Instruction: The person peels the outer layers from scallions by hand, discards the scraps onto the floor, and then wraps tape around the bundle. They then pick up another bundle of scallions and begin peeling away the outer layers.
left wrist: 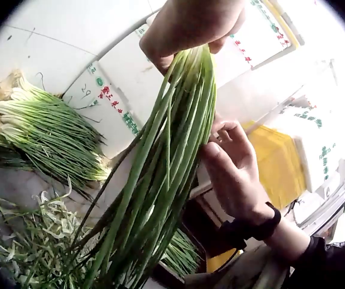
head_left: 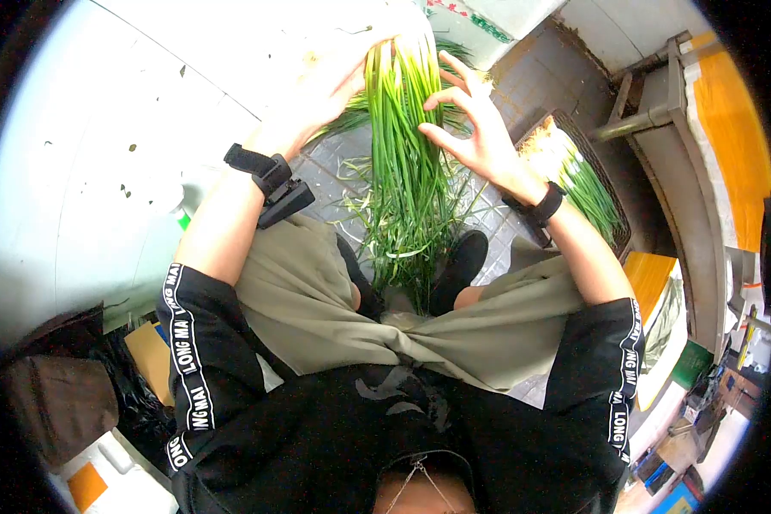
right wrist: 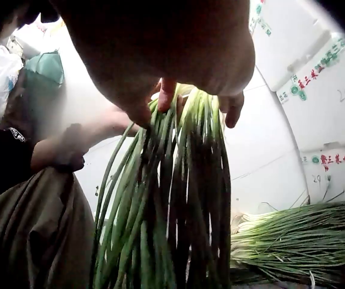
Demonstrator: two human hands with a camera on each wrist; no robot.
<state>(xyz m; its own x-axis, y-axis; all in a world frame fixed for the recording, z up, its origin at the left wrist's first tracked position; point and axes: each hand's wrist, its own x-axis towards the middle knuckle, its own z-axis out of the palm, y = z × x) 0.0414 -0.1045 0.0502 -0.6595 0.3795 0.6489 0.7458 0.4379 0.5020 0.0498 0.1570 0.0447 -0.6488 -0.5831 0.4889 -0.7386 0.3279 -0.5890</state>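
Note:
A bunch of scallions [head_left: 403,120] hangs with its pale ends up and its long green leaves down. My left hand [left wrist: 196,24] grips it near the pale ends, in the left wrist view at the top. Beside the bunch is my right hand [head_left: 480,133], its thumb and fingers parted and its fingertips at the leaves' edge. In the right wrist view the back of the right hand [right wrist: 166,54] hides part of the upper stalks. Loose leaf trimmings [left wrist: 34,241] lie on the floor below the bunch.
Another pile of scallions [left wrist: 46,126] lies on the floor by white printed boxes [left wrist: 118,108]. A dark basket [head_left: 621,184] at the right holds more scallions [head_left: 578,180]. Beyond it stands a metal-framed table [head_left: 690,128]. Black shoes [head_left: 463,265] flank the trimmings.

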